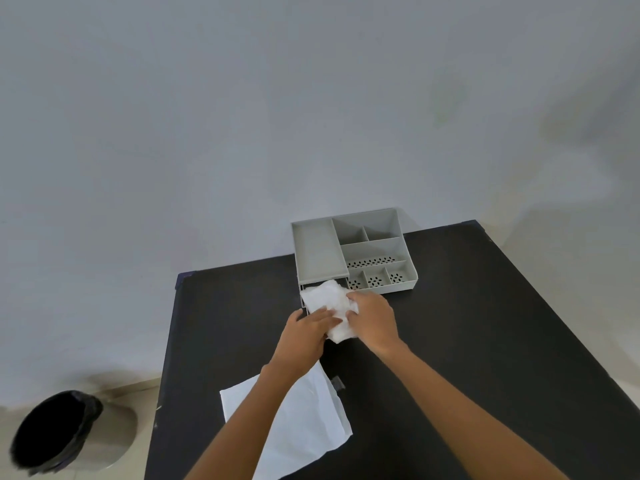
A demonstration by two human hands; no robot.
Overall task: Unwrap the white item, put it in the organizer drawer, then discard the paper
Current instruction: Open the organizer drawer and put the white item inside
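Observation:
A crumpled white item [329,301] lies at the open front of the grey organizer's [320,254] drawer, on the black table. My left hand [306,336] holds its near left edge, fingers curled on it. My right hand [372,320] grips its right side from above. A flat sheet of white paper [301,420] lies on the table nearer to me, partly under my left forearm. The drawer itself is mostly hidden by the white item.
The organizer has several open compartments on top, some with perforated floors [374,280]. A bin with a black liner [52,433] stands on the floor to the left of the black table [485,323]. A small grey piece [337,382] lies beside the paper.

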